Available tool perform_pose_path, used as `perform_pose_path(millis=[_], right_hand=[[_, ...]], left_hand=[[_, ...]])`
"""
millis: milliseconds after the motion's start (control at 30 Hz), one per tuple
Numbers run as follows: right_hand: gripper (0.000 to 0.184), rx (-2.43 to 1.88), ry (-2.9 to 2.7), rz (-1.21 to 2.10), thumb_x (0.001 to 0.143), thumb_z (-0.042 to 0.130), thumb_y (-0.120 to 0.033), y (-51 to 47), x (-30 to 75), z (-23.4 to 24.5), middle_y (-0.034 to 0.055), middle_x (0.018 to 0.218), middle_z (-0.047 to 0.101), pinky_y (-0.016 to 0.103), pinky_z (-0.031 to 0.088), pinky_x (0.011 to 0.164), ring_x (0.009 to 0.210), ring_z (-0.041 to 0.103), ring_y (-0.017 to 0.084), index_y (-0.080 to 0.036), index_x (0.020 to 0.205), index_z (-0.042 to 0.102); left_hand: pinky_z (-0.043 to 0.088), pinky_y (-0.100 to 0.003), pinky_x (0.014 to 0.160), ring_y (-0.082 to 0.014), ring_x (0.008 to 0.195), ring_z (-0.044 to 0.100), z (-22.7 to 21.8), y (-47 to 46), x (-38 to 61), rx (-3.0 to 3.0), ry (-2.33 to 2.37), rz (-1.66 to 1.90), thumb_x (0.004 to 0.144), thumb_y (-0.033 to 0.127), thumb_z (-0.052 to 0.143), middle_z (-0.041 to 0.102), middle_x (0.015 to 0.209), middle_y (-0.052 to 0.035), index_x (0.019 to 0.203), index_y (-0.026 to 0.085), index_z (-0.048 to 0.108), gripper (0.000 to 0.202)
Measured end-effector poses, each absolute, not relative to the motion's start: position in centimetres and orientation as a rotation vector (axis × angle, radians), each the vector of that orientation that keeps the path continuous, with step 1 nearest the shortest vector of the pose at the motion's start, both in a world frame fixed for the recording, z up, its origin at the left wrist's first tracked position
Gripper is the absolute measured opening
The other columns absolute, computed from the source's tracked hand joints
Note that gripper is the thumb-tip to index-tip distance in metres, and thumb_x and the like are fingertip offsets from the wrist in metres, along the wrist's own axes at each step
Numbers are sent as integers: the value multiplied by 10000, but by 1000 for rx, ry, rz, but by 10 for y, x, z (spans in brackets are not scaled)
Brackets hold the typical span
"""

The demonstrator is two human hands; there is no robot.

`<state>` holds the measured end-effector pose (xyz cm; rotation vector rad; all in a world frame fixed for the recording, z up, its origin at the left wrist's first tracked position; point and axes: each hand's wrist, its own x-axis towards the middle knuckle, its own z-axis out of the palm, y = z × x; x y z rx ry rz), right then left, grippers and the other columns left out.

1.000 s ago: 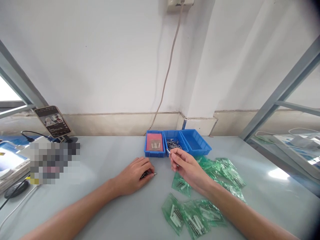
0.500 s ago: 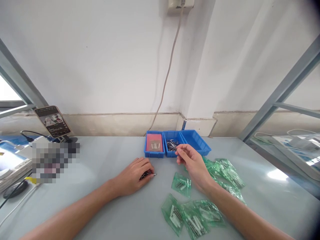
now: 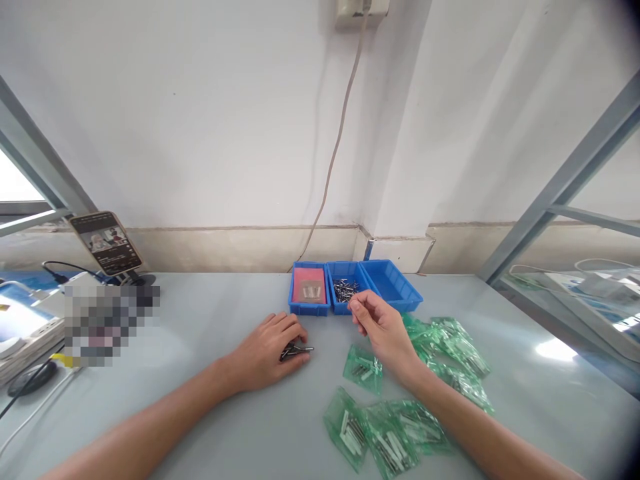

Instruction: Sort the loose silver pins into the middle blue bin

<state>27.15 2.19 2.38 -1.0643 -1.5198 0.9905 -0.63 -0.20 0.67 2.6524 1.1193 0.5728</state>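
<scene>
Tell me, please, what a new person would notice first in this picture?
Probably the three blue bins at the back of the grey table, the middle one holding small metal pins. Just before them the right hand hovers with pinched fingers, while the left hand rests on a few pins. Green plastic bags lie scattered at the right.

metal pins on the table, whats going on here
A person sits at a pale table. The left hand rests on it, curled over a small bunch of metal pins. The right hand hovers, fingers pinched, at the middle blue bin that holds more pins. Green plastic bags lie beside it.
</scene>
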Motion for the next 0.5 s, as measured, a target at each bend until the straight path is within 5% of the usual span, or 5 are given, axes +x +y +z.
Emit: perform_pose_path(millis=[233, 500], right_hand=[[593, -1155, -1640, 806, 1068, 509, -647, 15, 269, 20, -48, 676, 281, 304, 241, 561, 619, 284, 147, -246, 690, 291], [363, -1126, -1909, 746, 1155, 359, -432, 9, 265, 17, -4, 810, 573, 301, 413, 689, 739, 536, 188, -241, 974, 609]], left_hand=[[427, -399, 897, -257, 966, 596, 11, -4, -6, 2690, 1160, 535, 1006, 383, 694, 638, 1069, -45, 1058, 232, 573, 200], [408, -396, 880, -242, 930, 583, 10, -3, -6, 2692, 1159, 524, 1004, 266, 628, 628, 1038, -35, 1048, 231, 560, 88]])
